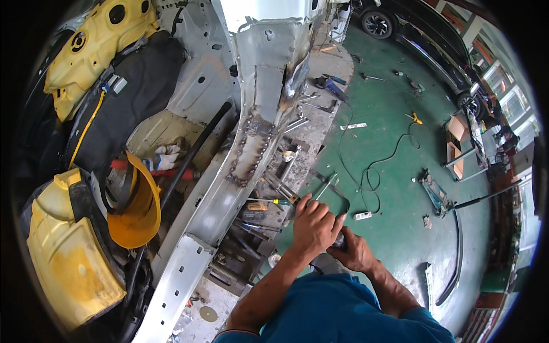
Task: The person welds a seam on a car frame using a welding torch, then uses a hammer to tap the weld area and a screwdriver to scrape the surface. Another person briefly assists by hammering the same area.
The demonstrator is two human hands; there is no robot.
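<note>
My left hand [315, 226] is closed, its knuckles upward, beside the car frame's lower rail. Whatever lies inside its grip is hidden. Close by on the right, my right hand [355, 251] wraps round a dark, rounded object [339, 241], whose kind I cannot make out. A thin, dark curved strip [346, 201] shows just beyond my left fingers. Left of them lies a metal cylinder [279, 186] with a brass-coloured end. On the grey body pillar [251, 148], a rectangular patch is edged by weld spots and scorch marks.
Inside the car body are a yellow welding visor [134, 211], a glove [166, 157] and a black bar [197, 148]. Tools and a blue grinder [331, 88] lie on the platform [337, 68]. A cable [372, 166], power strip [362, 216] and floor jack [433, 193] occupy the green floor.
</note>
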